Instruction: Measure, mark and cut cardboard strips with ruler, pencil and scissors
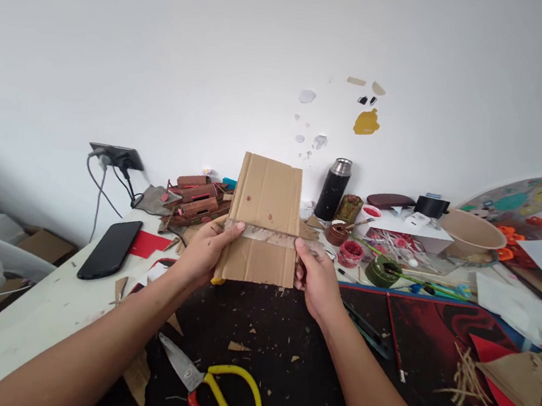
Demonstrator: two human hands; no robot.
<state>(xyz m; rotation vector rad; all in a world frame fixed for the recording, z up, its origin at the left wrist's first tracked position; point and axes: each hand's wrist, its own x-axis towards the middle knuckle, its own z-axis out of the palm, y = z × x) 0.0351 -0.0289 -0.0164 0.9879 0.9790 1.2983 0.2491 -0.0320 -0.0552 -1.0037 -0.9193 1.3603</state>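
A rectangular piece of cardboard [269, 193] is held up over the desk, tilted, with faint vertical creases and a few brown spots. Across its lower half lies a clear ruler [271, 237]. My left hand [205, 249] grips the cardboard's left edge, thumb pressing on the ruler's end. At the opposite edge my right hand [317, 277] is closed the same way, its thumb on the ruler and its fingers behind the board. Below them, scissors [185, 366] with yellow and red handles rest on the dark mat [296, 393].
Cardboard scraps [238, 346] litter the mat. A phone [109, 250] lies on the left. Along the wall stand reddish-brown rolled pieces [198, 207], a black thermos [333, 190], a red paint jar [350, 253], a green paint jar [384, 271] and a beige bowl [471, 233].
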